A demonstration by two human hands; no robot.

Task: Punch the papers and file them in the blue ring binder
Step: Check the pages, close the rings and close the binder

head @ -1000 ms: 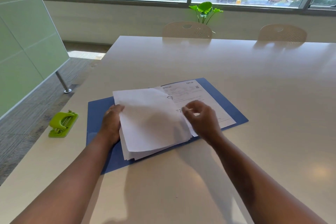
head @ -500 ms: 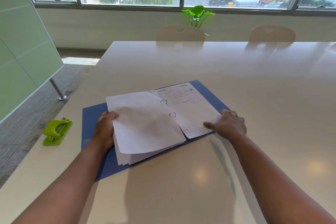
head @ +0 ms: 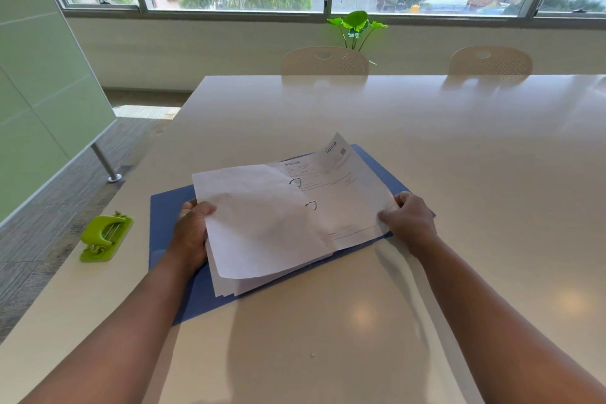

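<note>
The blue ring binder (head: 167, 207) lies open on the table, its two metal rings (head: 296, 182) showing through the papers. A stack of blank white sheets (head: 259, 223) rests on its left half; my left hand (head: 191, 233) grips the stack's left edge, thumb on top. A printed sheet (head: 347, 193) lies on the right half with its far corner lifted off the cover. My right hand (head: 410, 220) pinches that sheet's right edge. A green hole punch (head: 105, 237) sits on the table left of the binder.
The pale table (head: 426, 147) stretches far ahead and to the right; its left edge runs just beside the punch. Two beige chairs (head: 324, 61) and a green plant (head: 355, 26) stand at the far side below the windows. A green partition (head: 42, 102) is at left.
My right hand went from the rings at the binder's middle to the printed sheet's right edge and took hold of it. The sheet's far corner has risen. The left hand stayed put.
</note>
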